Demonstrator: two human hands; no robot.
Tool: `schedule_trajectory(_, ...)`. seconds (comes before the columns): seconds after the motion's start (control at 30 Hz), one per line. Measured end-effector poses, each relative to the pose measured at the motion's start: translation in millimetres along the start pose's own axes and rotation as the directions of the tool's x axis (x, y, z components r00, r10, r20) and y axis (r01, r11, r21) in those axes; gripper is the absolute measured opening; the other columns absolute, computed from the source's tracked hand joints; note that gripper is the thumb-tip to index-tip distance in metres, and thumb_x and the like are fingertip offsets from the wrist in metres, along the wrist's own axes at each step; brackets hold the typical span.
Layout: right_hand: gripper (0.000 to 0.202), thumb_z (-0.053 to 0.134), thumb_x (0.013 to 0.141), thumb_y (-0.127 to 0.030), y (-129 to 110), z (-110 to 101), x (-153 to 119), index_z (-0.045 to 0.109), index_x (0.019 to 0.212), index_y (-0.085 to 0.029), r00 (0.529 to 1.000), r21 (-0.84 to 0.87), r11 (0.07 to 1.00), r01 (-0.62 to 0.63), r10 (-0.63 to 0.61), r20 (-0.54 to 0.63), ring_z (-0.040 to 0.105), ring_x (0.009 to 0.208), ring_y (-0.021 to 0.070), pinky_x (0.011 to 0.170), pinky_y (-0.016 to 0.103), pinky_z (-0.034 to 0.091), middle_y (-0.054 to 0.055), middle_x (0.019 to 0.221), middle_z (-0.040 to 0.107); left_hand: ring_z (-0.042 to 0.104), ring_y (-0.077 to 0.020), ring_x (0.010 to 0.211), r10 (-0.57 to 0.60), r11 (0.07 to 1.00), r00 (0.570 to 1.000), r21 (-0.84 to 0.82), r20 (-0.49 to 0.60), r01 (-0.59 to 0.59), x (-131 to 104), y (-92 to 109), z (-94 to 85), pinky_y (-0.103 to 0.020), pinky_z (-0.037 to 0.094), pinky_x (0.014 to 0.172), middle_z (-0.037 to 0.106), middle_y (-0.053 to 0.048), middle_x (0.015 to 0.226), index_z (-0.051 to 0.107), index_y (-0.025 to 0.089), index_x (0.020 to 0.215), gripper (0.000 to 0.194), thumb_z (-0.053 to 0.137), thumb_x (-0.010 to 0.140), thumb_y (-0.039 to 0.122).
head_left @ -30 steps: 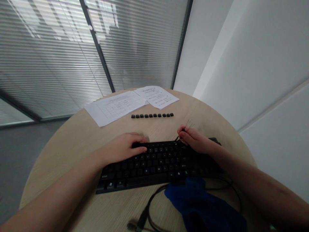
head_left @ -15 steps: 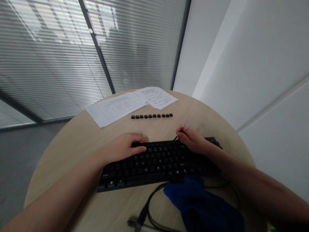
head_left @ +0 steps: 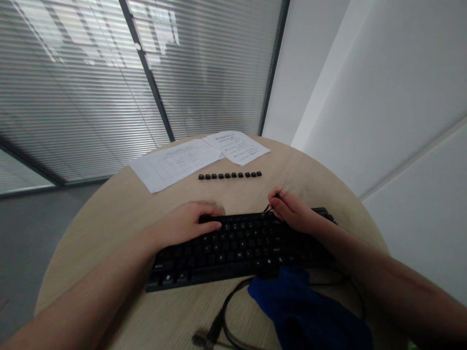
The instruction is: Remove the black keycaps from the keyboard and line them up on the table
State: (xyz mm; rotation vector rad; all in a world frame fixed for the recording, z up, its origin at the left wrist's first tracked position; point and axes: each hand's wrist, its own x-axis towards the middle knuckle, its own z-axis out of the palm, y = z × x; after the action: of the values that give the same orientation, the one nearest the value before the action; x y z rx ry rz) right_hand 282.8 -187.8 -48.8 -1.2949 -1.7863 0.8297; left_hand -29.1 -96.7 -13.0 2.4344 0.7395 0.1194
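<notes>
A black keyboard (head_left: 226,248) lies at a slight slant on the table. My left hand (head_left: 186,221) grips its far edge, thumb on the upper keys and fingers behind. Closed around a thin wire keycap puller (head_left: 278,196) is my right hand (head_left: 292,209), above the keyboard's far right part. Fine wires stick out past the knuckles, and the puller's dark end points down at the upper keys; whether it touches a key I cannot tell. Beyond the keyboard, several loose black keycaps (head_left: 227,175) stand in a row.
Printed papers (head_left: 178,163) lie at the far side of the round wooden table (head_left: 83,253). A blue cloth (head_left: 310,311) rests at the near right, over part of a black cable (head_left: 228,301) with its plug. Glass with blinds (head_left: 211,73) and a white wall (head_left: 394,87) stand behind.
My right hand, with the keycap puller, has shifted very slightly to the right. The left hand keeps its grip, and the keycap row is unchanged.
</notes>
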Motion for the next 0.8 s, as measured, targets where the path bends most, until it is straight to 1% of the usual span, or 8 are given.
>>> schedule_trajectory(0.23,0.033,0.041,0.106,-0.052,-2.8,-1.7,1.7,0.045,0.090,-0.023,0.999,-0.005,1.000,-0.013,0.013,0.032,0.041,0.054,0.0126,0.051,0.026,0.033,-0.005,0.062,0.045,0.069,-0.0242,0.104,-0.003,1.000,1.000,0.008,-0.009,0.003,0.1,1.0,-0.1,-0.037,0.051,0.096,0.076,-0.004,0.112,0.075,0.025,0.114,0.029,0.058,0.096,0.041)
schedule_trajectory(0.47,0.034,0.043,0.106,-0.053,-2.6,-4.1,1.1,0.046,0.091,-0.023,0.999,0.009,1.000,-0.001,0.001,0.051,0.044,0.057,0.0123,0.053,0.026,0.035,-0.005,0.066,0.045,0.069,-0.0237,0.103,0.011,1.000,1.000,-0.003,-0.016,-0.011,-0.2,-4.7,1.6,-0.036,0.051,0.094,0.076,-0.005,0.112,0.075,0.025,0.116,0.030,0.059,0.096,0.041)
schedule_trajectory(0.6,0.033,0.043,0.106,-0.052,-0.6,-3.6,1.9,0.046,0.090,-0.023,0.999,-0.005,1.000,0.001,-0.001,0.048,0.043,0.054,0.0118,0.052,0.026,0.035,-0.005,0.064,0.046,0.069,-0.0232,0.103,0.014,1.000,1.000,0.000,-0.013,-0.014,-0.3,-4.0,1.4,-0.036,0.051,0.093,0.076,-0.004,0.111,0.075,0.026,0.115,0.029,0.058,0.097,0.040)
schedule_trajectory(0.8,0.036,0.041,0.104,-0.056,2.7,-1.9,5.1,0.044,0.090,-0.023,0.997,0.066,0.995,-0.070,0.069,0.030,0.039,0.050,0.0108,0.048,0.025,0.031,-0.007,0.061,0.044,0.069,-0.0236,0.104,0.005,1.000,1.000,-0.001,-0.012,-0.005,-0.2,0.3,0.0,-0.037,0.050,0.095,0.076,-0.004,0.113,0.074,0.025,0.115,0.029,0.058,0.096,0.039)
